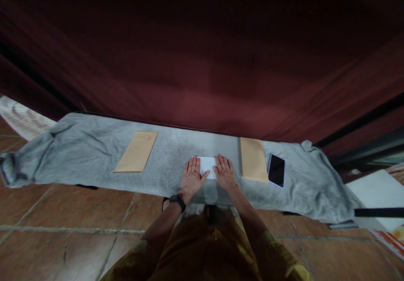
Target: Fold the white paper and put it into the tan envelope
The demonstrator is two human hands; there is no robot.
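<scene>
A small white sheet of paper (207, 163) lies on the grey cloth (176, 154) in front of me, possibly folded. My left hand (192, 176) rests flat on its left side, fingers stretched forward and thumb pointing inward. On the right side of the paper lies my right hand (225, 172), also flat with the fingers extended. The two thumbs nearly meet over the paper's lower part. Both palms hide the paper's left and right edges. A stack of brown envelopes (253, 159) sits just right of my right hand.
Farther left on the cloth is another brown envelope (136, 151). A phone (276, 170) with a dark screen lies beside the right stack. Dark red fabric (202, 78) rises behind the cloth. Tiled floor (94, 213) shows in front, and a white board (378, 192) stands at the far right.
</scene>
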